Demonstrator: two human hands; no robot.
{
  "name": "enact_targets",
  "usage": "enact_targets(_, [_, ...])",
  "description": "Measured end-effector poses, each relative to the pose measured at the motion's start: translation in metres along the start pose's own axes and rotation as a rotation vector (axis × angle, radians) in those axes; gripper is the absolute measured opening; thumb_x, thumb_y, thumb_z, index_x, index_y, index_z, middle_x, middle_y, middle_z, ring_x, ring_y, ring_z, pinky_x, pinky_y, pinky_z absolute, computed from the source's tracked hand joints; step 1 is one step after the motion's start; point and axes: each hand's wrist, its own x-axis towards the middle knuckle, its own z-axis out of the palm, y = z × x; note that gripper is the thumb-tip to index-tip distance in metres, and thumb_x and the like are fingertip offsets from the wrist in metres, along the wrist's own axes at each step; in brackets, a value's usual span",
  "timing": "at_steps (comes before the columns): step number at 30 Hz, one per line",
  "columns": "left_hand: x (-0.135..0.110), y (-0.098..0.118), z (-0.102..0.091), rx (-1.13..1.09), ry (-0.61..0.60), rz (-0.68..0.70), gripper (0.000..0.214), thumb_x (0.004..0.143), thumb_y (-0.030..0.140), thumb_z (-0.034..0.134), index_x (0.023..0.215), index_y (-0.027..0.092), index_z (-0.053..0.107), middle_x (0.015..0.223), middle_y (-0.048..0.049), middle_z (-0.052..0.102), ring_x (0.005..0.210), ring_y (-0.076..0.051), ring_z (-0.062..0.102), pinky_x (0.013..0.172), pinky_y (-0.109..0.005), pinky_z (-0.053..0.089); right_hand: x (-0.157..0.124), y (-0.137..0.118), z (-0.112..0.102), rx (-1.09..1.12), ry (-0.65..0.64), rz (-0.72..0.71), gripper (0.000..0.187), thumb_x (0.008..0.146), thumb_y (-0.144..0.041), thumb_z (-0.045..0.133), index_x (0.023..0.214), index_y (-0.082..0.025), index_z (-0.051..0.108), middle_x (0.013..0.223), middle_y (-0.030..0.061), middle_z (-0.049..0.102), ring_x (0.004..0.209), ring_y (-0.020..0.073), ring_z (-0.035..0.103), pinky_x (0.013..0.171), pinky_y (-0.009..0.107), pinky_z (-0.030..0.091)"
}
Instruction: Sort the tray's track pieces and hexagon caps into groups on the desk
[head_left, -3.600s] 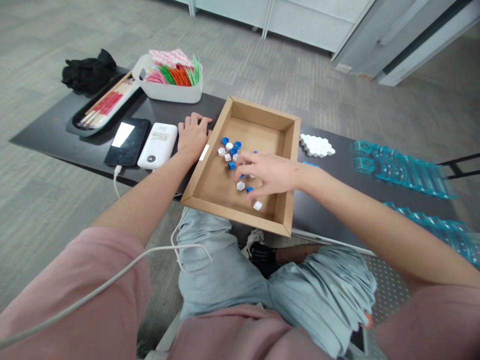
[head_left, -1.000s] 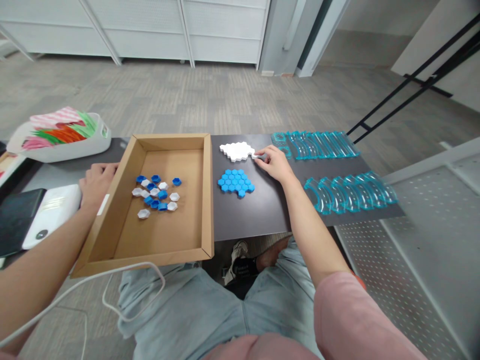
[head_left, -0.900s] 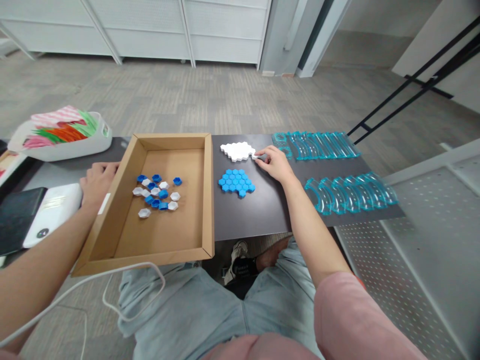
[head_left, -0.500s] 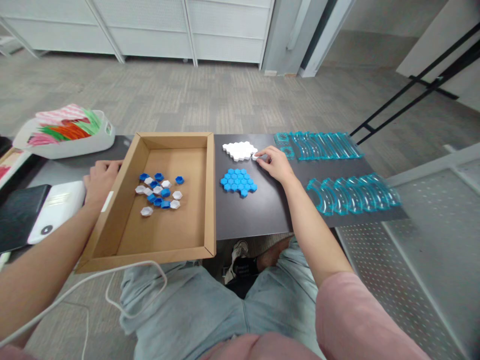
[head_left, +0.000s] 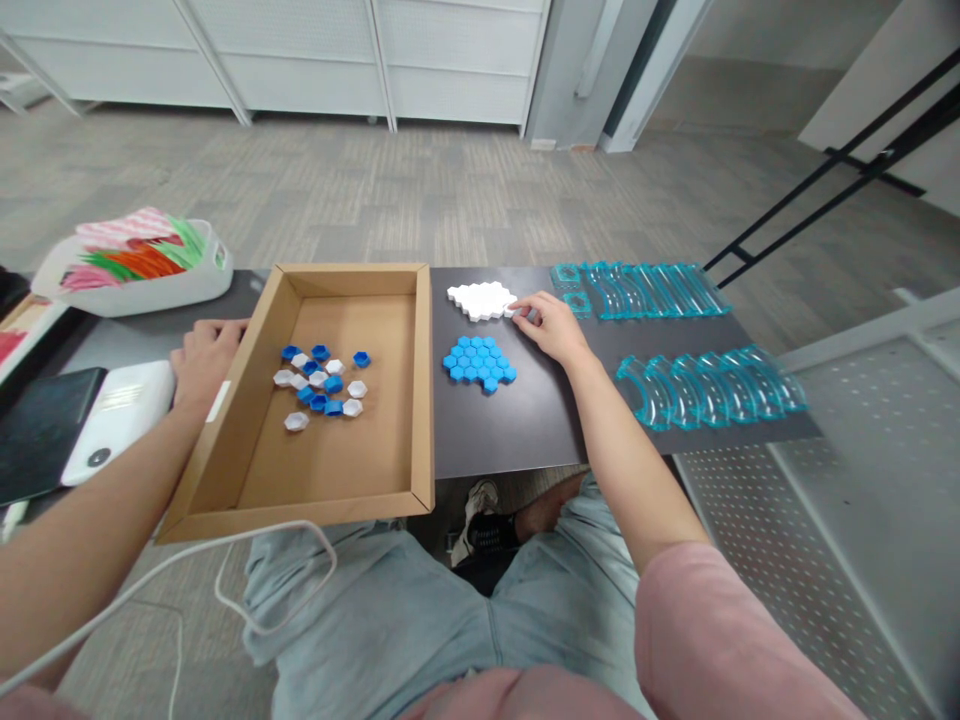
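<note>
My right hand (head_left: pixel 546 322) pinches a small white hexagonal piece (head_left: pixel 511 311) between thumb and fingertips. That piece touches the right end of a flat cluster of white hexagonal pieces (head_left: pixel 480 300) on the dark table. Closer to me lies a cluster of blue hexagonal pieces (head_left: pixel 480 361), fitted side by side. My left hand (head_left: pixel 204 362) rests against the outer left side of a shallow cardboard box (head_left: pixel 424 400), its fingers lying loosely and holding nothing visible. Inside the box are several loose blue pieces (head_left: pixel 333 384) and white pieces (head_left: pixel 296 422), some with their hollow side up.
Clear teal curved track pieces (head_left: pixel 705 390) and longer teal pieces (head_left: pixel 652 290) lie in rows at the right. Left of the box are a white device (head_left: pixel 120 420) and a plastic bin (head_left: pixel 150 292) of colourful items. A white cable (head_left: pixel 225 540) crosses near my lap.
The white piece in my right hand has shifted slightly toward the white cluster and now sits against its edge. My left hand stays by the box.
</note>
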Motion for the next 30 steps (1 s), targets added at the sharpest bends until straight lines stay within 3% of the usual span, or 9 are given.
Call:
enact_targets(7, [0.008,-0.008,0.001,0.028,-0.030,0.007,0.061,0.110,0.031,0.041,0.168,0.021,0.057,0.164,-0.0266,0.052,0.146,-0.044,0.053,0.127,-0.065,0.045,0.000,-0.002,0.001,-0.019,-0.007,0.004,0.028,0.102,-0.027,0.072,0.126,-0.024,0.087,0.107,0.0075,0.078,0.070,0.0193,0.058,0.080,0.036,0.054])
enact_targets(13, [0.001,0.001,-0.004,0.003,-0.031,-0.012,0.063,0.112,0.031,0.035,0.169,0.016,0.057,0.165,-0.0285,0.051,0.149,-0.046,0.051,0.130,-0.067,0.042,0.000,0.000,0.002,-0.008,0.004,-0.003,0.030,0.100,-0.028,0.072,0.126,-0.024,0.087,0.106,0.0072,0.078,0.069,0.0186,0.057,0.078,0.036,0.053])
enact_targets(23, [-0.006,0.005,-0.005,-0.028,-0.007,0.018,0.063,0.115,0.036,0.030,0.168,0.014,0.058,0.163,-0.0283,0.052,0.149,-0.047,0.050,0.130,-0.065,0.040,-0.001,-0.002,-0.001,0.102,0.136,-0.030,0.018,0.096,-0.030,0.074,0.111,-0.025,0.083,0.097,0.0035,0.074,0.063,0.0159,0.050,0.069,0.034,0.049])
enact_targets(27, [-0.006,0.004,-0.007,-0.064,-0.029,0.007,0.060,0.117,0.036,0.036,0.170,0.015,0.057,0.165,-0.0288,0.049,0.151,-0.046,0.048,0.130,-0.064,0.038,-0.005,-0.030,0.000,0.169,0.196,-0.064,0.014,0.099,-0.036,0.072,0.103,-0.025,0.081,0.092,0.0030,0.073,0.063,0.0165,0.051,0.066,0.034,0.047])
enact_targets(30, [-0.007,0.003,-0.007,-0.103,-0.021,0.019,0.059,0.118,0.036,0.040,0.170,0.016,0.057,0.165,-0.0283,0.050,0.150,-0.045,0.047,0.128,-0.064,0.037,-0.004,-0.083,0.005,0.209,0.117,-0.191,0.017,0.105,-0.041,0.071,0.106,-0.027,0.081,0.092,0.0035,0.075,0.070,0.0191,0.059,0.071,0.035,0.050])
